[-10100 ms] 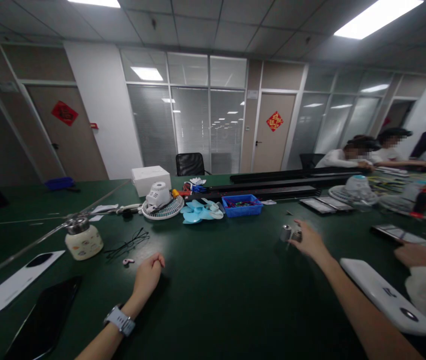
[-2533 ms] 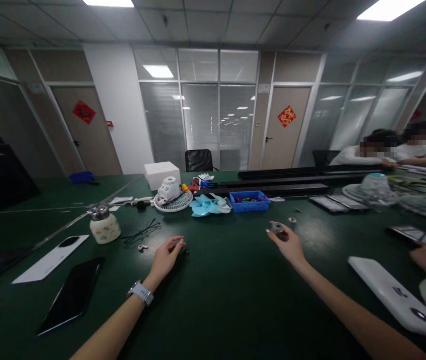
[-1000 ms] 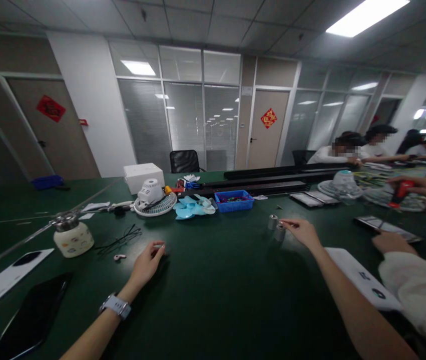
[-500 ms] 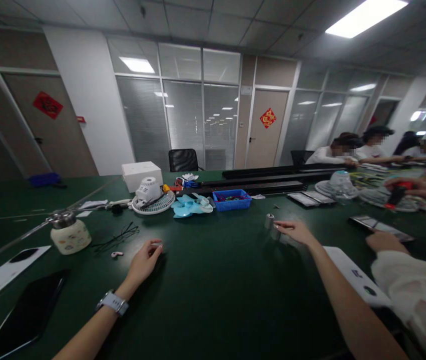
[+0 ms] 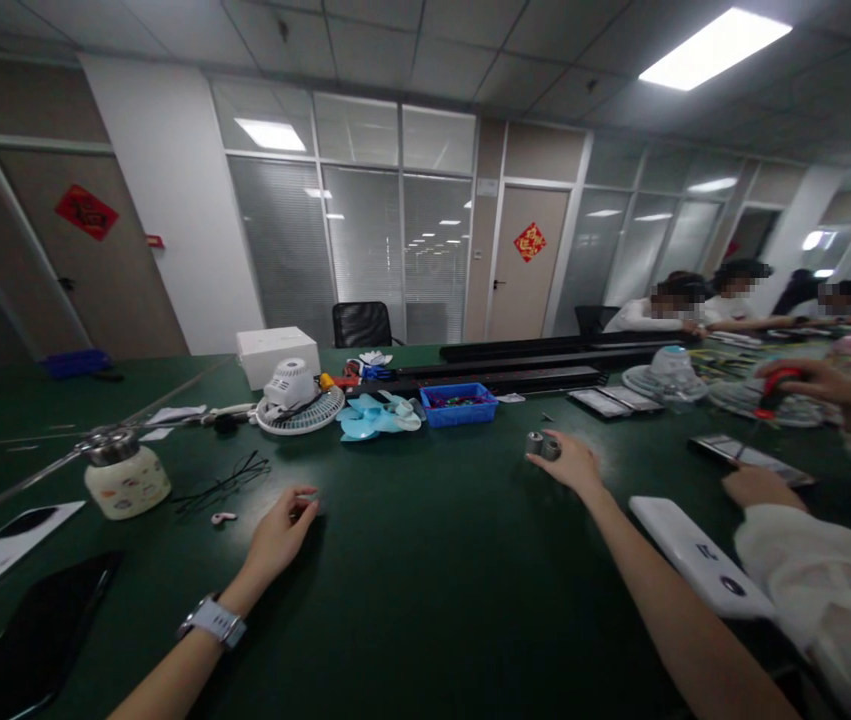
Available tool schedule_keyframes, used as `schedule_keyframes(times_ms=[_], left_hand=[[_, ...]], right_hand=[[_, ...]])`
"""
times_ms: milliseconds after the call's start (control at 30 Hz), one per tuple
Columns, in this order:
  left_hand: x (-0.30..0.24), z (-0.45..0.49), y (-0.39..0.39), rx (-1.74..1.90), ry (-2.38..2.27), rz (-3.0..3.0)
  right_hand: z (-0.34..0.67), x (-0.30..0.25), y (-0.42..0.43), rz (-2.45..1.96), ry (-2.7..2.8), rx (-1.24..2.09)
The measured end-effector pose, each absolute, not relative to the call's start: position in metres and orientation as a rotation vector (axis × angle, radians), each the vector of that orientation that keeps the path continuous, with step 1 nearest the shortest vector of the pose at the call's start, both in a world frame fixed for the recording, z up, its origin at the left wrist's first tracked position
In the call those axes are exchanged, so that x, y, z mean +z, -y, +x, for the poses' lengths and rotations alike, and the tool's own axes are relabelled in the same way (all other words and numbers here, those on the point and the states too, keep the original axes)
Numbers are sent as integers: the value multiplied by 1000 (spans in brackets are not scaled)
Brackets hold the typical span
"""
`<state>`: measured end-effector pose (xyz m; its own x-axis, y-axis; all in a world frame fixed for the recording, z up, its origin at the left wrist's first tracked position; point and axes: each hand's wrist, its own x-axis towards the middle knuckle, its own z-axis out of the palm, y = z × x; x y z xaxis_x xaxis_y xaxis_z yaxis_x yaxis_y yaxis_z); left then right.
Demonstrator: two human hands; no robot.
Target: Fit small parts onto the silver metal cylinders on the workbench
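Observation:
Two small grey metal cylinders (image 5: 535, 443) stand side by side on the green table. My right hand (image 5: 573, 464) is closed around them, index finger behind and thumb in front. The nearer cylinder partly hides behind my fingers. My left hand (image 5: 282, 525) rests on the table to the left, fingers loosely curled and apart from the thumb, with nothing in it. Nearest to it lie a pink-and-white earbud (image 5: 223, 518) and dark-framed glasses (image 5: 226, 484).
At the back are a white fan part (image 5: 296, 390), light-blue fan blades (image 5: 376, 417) and a blue tray (image 5: 459, 408) of small parts. A cream jar (image 5: 129, 484) stands left. A white case (image 5: 702, 558) lies right, beside a co-worker's hand (image 5: 762, 488) and a red-and-black screwdriver (image 5: 774, 388).
My right hand has shifted slightly left, its thumb now in front of the cylinders. The nearer cylinder now sits closer beside the other. My left hand stays put; the view turned slightly.

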<state>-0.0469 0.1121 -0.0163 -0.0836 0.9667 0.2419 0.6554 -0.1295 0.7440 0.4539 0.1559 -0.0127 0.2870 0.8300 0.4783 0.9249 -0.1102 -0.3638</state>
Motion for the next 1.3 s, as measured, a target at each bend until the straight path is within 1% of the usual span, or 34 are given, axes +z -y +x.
schedule_keyframes(times_ms=[100, 200, 300, 400, 467, 600, 700, 800, 933, 1100, 1167, 1233, 1300], left_hand=[[-19, -48, -114, 1072, -1736, 1807], [-23, -50, -116, 1081, -1728, 1817], [-25, -50, -117, 1105, -1709, 1829], [-23, -44, -114, 1174, -1662, 1826], [-18, -36, -109, 1216, -1617, 1842], [-10, -15, -97, 1283, -1523, 1984], [-12, -1, -92, 1298, -1431, 2003], [-16, 6, -92, 1256, -1342, 1940], [-11, 6, -97, 1256, -1313, 1899], [0, -16, -106, 1493, -1479, 1958], [-5, -28, -109, 1367, -1606, 2060], [-15, -38, -111, 1070, -1698, 2156], [-24, -43, -111, 858, -1765, 2186]], right_hand=[[451, -5, -165, -2096, 1577, -317], [448, -2, -169, -2129, 1573, -376], [434, 3, -162, -2026, 1549, -497], [388, 12, -147, -1815, 1618, -569], [339, 16, -136, -1646, 1754, -480], [232, 7, -116, -1306, 2066, -65], [183, -6, -108, -1154, 2088, 147], [167, -19, -109, -1108, 2027, 252], [168, -24, -110, -1172, 2016, 364], [169, -20, -104, -1247, 2035, 476], [169, -18, -102, -1244, 2042, 506], [170, -18, -102, -1242, 2037, 519], [170, -19, -103, -1211, 2020, 548]])
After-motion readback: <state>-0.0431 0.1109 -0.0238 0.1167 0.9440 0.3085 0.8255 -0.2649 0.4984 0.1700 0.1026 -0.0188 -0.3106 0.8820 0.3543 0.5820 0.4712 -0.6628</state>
